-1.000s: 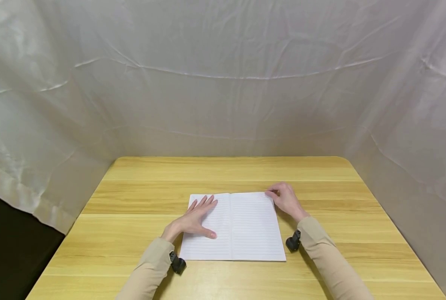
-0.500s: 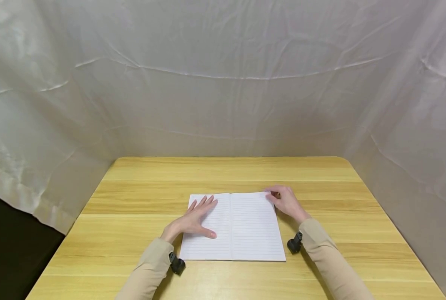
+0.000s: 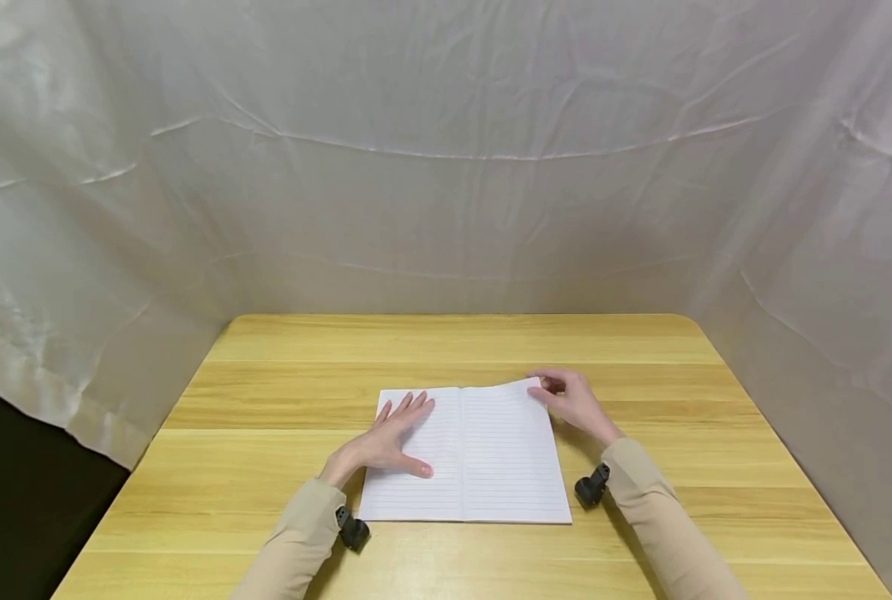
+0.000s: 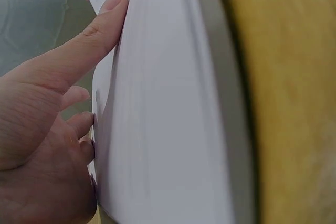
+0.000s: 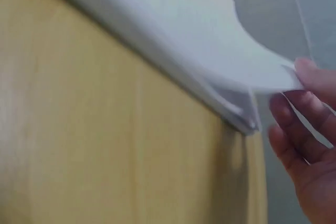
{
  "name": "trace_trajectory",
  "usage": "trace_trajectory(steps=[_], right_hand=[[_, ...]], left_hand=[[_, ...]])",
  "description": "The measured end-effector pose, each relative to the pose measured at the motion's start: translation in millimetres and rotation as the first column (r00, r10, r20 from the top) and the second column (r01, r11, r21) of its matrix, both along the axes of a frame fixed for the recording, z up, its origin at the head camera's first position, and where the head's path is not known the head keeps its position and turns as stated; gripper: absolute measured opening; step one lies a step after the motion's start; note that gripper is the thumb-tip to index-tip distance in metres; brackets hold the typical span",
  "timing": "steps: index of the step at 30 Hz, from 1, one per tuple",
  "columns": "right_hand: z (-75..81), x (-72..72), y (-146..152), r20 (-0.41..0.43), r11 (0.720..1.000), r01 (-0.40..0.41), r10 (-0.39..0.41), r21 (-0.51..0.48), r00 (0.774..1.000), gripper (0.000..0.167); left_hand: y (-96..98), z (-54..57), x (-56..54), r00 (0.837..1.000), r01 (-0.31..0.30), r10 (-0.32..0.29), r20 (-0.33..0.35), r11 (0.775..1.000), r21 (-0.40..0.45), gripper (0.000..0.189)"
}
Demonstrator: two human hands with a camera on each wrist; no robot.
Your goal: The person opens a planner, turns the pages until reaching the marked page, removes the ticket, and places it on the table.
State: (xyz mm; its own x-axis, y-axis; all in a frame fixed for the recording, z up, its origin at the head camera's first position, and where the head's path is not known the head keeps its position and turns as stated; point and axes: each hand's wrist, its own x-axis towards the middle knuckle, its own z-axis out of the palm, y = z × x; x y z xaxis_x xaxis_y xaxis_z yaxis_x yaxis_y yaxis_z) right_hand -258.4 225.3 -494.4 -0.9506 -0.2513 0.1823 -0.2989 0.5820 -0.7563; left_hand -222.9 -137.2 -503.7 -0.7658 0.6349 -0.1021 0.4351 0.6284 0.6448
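An open notebook [image 3: 502, 467] with lined white pages lies on the wooden table. My left hand [image 3: 389, 442] rests with spread fingers on its left page, the thumb pointing toward the centre fold. In the left wrist view that thumb [image 4: 94, 40] lies along the paper, and the page edges show as a stack. At the far right corner, my right hand [image 3: 572, 402] pinches a page between thumb and fingers. The right wrist view shows this lifted page [image 5: 252, 66] curving up from the pages below, its corner held by the right fingertips [image 5: 310, 72].
Bare wooden table [image 3: 266, 400] surrounds the notebook on all sides. Pale grey cloth [image 3: 446, 217] hangs behind the table and along both sides. A small black camera [image 3: 352, 529] sits on the left wrist, another black camera [image 3: 591, 487] on the right.
My right hand has slipped its fingers behind the far right corner and raised the page there slightly. The left hand has stayed in place.
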Motion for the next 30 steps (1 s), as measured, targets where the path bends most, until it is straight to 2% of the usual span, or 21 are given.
trace_trajectory(steps=[5,7,12,17,22,28,30], right_hand=[[7.3,9.6,-0.6,0.081,0.992,-0.088,0.095,-0.087,0.992,0.055],[10.0,14.9,-1.2,0.117,0.985,-0.12,0.135,-0.123,0.984,0.06],[15.7,26.8,-3.3,0.163,0.97,-0.183,0.209,-0.163,0.964,0.055],[21.6,36.2,-8.3,0.17,0.945,-0.249,0.286,-0.212,0.943,0.051],[26.4,43.8,-16.0,0.153,0.921,-0.312,0.352,-0.233,0.924,0.049],[28.7,49.3,-24.9,0.18,0.892,-0.377,0.425,-0.251,0.887,0.048],[28.7,50.7,-27.5,0.178,0.891,-0.392,0.434,-0.228,0.883,0.048]], left_hand=[[1.7,3.4,4.5,0.999,-0.036,0.036,0.0,0.999,0.039,0.111],[2.9,5.3,6.7,0.998,-0.058,0.059,-0.013,0.996,0.061,0.112],[5.8,7.9,10.2,0.991,-0.118,0.126,-0.053,0.985,0.124,0.116],[8.9,13.8,14.2,0.982,-0.163,0.176,-0.061,0.97,0.181,0.115],[13.9,21.5,18.4,0.972,-0.226,0.235,-0.01,0.944,0.242,0.113],[20.5,26.0,21.2,0.958,-0.283,0.282,0.055,0.895,0.345,0.106],[22.6,26.5,21.3,0.955,-0.292,0.287,0.072,0.879,0.376,0.105]])
